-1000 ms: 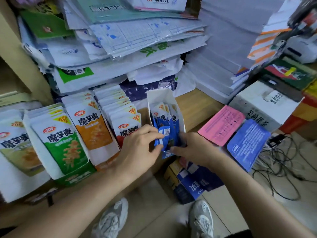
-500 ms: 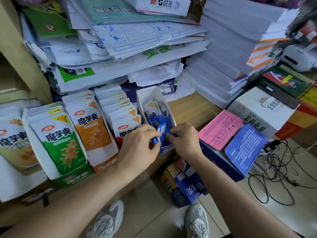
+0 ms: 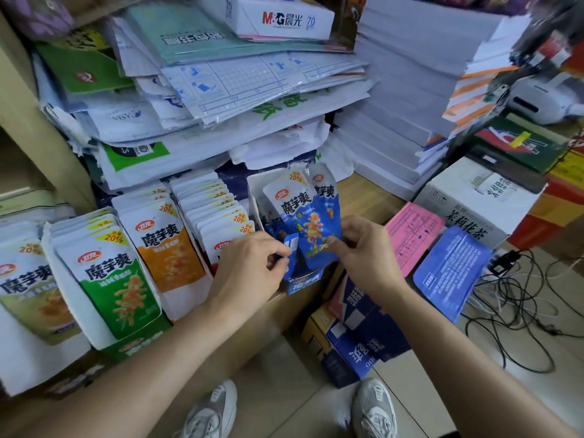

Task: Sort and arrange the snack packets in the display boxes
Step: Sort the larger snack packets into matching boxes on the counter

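at desk (image 3: pixel 373 197) front edge: blue display box (image 3: pixel 305 281). front blue packet (image 3: pixel 308 213) upright, long axis vertical, top above the box rim, just ahead of both hands. right hand (image 3: pixel 363 248) pinches its lower corner; left hand (image 3: pixel 249 263) pinches a folded packet (image 3: pixel 290 245) beside it.

A big pile of papers (image 3: pixel 237 99) is stacked behind the fingers (image 3: pixel 273 248), and a white paper pack (image 3: pixel 278 20) is laid on top. Just right of the fingers a pink sheet (image 3: pixel 414 235) and a blue sheet (image 3: pixel 448 273) are seen, with black wires (image 3: pixel 521 314) farther right. Two grey shoes (image 3: pixel 374 409) are seen below the fingers, on the floor (image 3: pixel 278 374).
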